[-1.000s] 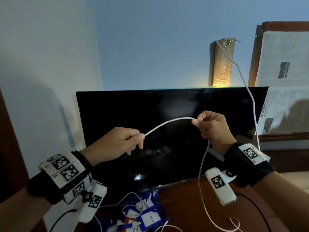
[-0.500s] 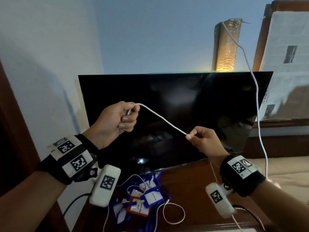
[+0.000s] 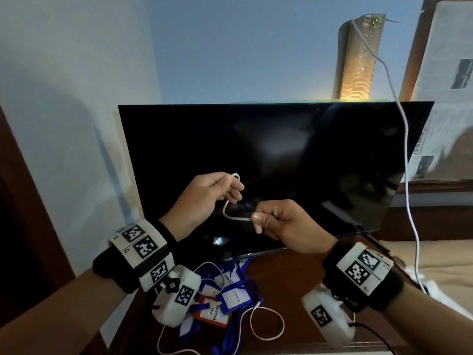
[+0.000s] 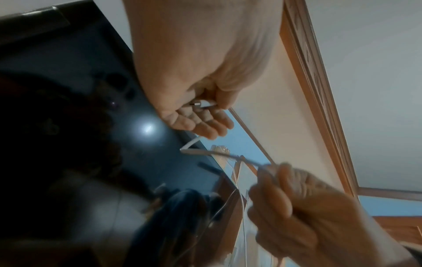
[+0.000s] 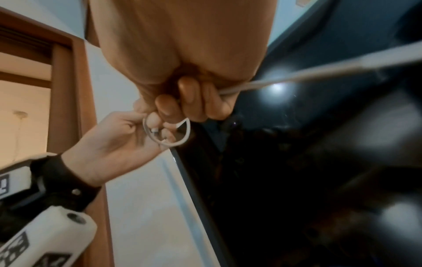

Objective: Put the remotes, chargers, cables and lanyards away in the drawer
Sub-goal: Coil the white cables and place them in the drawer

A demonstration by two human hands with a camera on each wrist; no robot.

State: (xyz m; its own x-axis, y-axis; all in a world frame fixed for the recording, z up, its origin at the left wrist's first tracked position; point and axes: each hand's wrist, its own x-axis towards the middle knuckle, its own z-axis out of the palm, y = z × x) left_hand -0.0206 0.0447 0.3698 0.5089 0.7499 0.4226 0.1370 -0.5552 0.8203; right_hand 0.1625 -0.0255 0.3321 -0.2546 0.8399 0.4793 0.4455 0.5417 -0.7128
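Note:
Both hands hold one thin white cable [image 3: 231, 216] in the air in front of the black TV screen. My left hand [image 3: 207, 194] pinches the plug end [image 4: 200, 104], with a small loop of cable [image 5: 182, 139] round its fingers. My right hand [image 3: 279, 222] grips the cable a short way along; the two hands are close together. The rest of the cable [image 5: 319, 72] runs out from my right fist. A pile of blue and red lanyards with badge holders [image 3: 225, 301] lies on the brown table below, beside a loose white cable loop [image 3: 266, 324].
A black TV [image 3: 281, 162] stands at the back of the brown table [image 3: 289, 285]. A second white cable [image 3: 407, 175] hangs from a gold lamp [image 3: 358, 57] down the right side. A newspaper-covered frame [image 3: 450, 73] is at the right, a bed [image 3: 435, 254] below it.
My hands have come together: the left has lowered and the right has moved left toward it. The straight stretch of cable between them has slackened into a short bend.

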